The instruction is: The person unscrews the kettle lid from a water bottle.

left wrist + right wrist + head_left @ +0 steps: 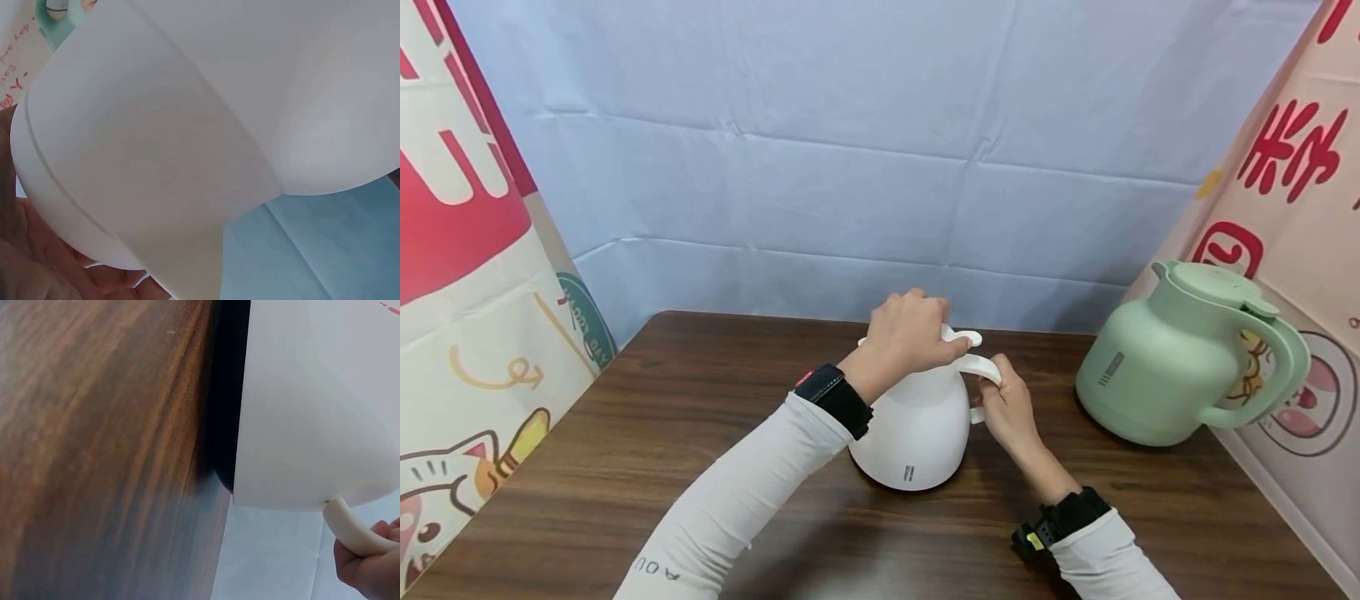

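Observation:
A white insulated jug stands upright on the wooden table in the head view, its spout side mostly hidden by my left forearm and hand. My left hand grips its lid from above, the fingers bent down over the far side and the thumb close to the lid's lever. On the right, my right hand holds the curved handle with its fingers wrapped round it. The right wrist view shows the jug's dark base down at the tabletop.
A larger green insulated jug with its lid on stands at the right of the wooden table. Pale blue cloth hangs behind, and printed cloths hang at the left and right sides.

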`<state>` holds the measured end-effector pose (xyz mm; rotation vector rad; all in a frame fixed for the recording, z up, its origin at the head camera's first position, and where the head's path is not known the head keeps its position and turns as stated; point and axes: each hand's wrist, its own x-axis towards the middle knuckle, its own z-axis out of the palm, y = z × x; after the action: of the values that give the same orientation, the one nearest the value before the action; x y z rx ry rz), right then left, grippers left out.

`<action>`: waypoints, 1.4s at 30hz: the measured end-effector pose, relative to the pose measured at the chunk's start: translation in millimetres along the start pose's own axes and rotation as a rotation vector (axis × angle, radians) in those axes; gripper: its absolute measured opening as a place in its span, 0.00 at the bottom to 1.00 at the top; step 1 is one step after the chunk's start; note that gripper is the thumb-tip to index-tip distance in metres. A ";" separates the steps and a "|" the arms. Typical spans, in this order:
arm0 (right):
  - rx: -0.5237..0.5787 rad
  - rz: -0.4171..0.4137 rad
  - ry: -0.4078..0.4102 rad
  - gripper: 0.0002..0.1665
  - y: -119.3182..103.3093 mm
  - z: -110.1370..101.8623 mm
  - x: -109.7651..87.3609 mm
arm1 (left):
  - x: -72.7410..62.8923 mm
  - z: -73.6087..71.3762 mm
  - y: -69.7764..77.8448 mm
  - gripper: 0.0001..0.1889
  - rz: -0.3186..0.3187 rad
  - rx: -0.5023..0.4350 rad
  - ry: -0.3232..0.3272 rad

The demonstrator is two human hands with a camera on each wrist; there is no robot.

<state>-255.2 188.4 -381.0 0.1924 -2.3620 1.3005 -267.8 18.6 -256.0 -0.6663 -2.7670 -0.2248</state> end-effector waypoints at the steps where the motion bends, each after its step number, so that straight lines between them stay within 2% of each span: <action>1: -0.003 -0.001 0.000 0.07 -0.1 -0.2 -0.3 | 0.0 0.5 0.5 0.21 -0.005 0.003 0.006; 7: -0.013 0.008 0.008 0.07 0.3 0.0 -1.4 | 0.4 0.2 2.7 0.20 -0.016 0.015 0.020; 18: -0.023 0.009 0.017 0.07 0.9 1.9 -6.3 | 1.5 1.0 4.1 0.22 -0.032 0.071 -0.019; 26: -0.023 -0.001 0.016 0.07 -1.1 2.1 -4.6 | 7.1 -1.9 3.9 0.22 -0.037 0.096 -0.033; 36: 0.004 -0.020 0.028 0.08 -1.1 2.1 -4.8 | 15.3 -10.6 3.0 0.26 -0.054 0.106 -0.121; 42: 0.009 -0.002 0.034 0.08 -1.7 2.3 -4.4 | 17.5 -12.0 1.2 0.26 -0.061 0.109 -0.133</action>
<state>-251.4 185.2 -382.7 0.1738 -2.3276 1.3041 -279.4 24.5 -239.1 -0.5902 -2.9044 -0.0423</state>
